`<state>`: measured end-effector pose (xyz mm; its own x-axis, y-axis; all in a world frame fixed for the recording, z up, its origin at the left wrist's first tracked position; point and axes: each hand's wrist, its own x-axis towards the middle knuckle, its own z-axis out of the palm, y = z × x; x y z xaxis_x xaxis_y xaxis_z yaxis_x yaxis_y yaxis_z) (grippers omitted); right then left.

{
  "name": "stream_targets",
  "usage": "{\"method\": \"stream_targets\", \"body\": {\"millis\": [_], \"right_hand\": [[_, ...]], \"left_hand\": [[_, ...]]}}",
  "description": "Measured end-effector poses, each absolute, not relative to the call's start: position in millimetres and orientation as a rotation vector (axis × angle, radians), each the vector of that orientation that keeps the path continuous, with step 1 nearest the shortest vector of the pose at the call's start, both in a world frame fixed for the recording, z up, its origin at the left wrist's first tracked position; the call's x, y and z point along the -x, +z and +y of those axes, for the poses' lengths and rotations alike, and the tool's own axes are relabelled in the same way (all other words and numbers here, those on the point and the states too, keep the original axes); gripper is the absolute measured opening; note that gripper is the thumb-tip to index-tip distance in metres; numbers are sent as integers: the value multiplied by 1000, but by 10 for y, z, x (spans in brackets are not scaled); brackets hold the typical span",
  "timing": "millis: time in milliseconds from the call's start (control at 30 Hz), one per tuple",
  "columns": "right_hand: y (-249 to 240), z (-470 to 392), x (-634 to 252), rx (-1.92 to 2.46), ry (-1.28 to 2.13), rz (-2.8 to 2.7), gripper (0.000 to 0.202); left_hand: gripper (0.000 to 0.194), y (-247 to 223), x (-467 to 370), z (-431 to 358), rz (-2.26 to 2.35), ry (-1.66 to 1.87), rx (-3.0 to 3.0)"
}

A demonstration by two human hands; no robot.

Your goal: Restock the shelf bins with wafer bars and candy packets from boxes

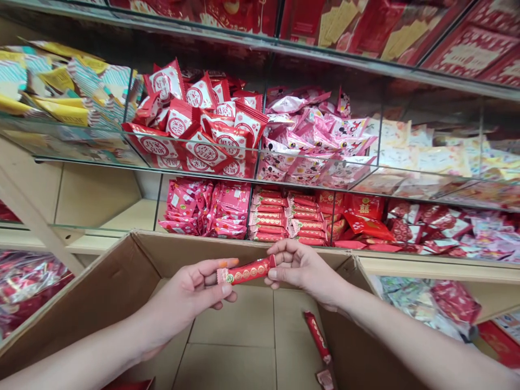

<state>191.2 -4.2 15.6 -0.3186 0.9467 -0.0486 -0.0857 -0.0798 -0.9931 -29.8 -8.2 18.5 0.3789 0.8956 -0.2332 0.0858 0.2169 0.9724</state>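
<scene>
A slim red wrapped snack stick with gold round marks is held level between my two hands, above a cardboard box. My left hand pinches its pale pink crimped end between thumb and fingers. At the other end, my right hand grips the red tip between thumb and forefinger. Inside the box, a similar red stick leans along the right wall. Near it, a pink-and-red wrapper shows at the bottom edge of the view. Stacks of matching sticks sit in a shelf compartment just beyond the box.
Clear dividers split the shelves. Red-and-white packets, pink cartoon packets and yellow-and-blue packets fill the upper one. Pink packets and red packets flank the sticks. Bagged sweets lie left of the box, more bags right.
</scene>
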Motion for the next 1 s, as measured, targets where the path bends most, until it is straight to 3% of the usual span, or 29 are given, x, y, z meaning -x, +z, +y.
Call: {"method": "stream_targets", "body": {"millis": [67,167,267,367,533,700,1000], "right_hand": [[114,-58,-1911,1043,1350,-1525,32],[79,-105,-1907,961,813,-1915,33],[116,-140,-1917,845,465,-2102,21],[210,-68,-1999,951,304,-1958,16],[356,380,-2320,1367,181,-1541,31],[411,914,-2488,1740,-101,-1576,30],[502,1584,-2212,2043,-114,-1567,39]], "left_hand": [[42,193,301,-78,1076,734,-1233],[40,221,291,-80,1112,743,-1217],[39,257,281,-83,1063,768,-1180],[32,286,292,-78,1019,786,-1115],[23,292,299,-66,1084,653,-1235],[23,171,237,-84,961,454,-1376],[32,50,203,-204,939,294,-1508]]}}
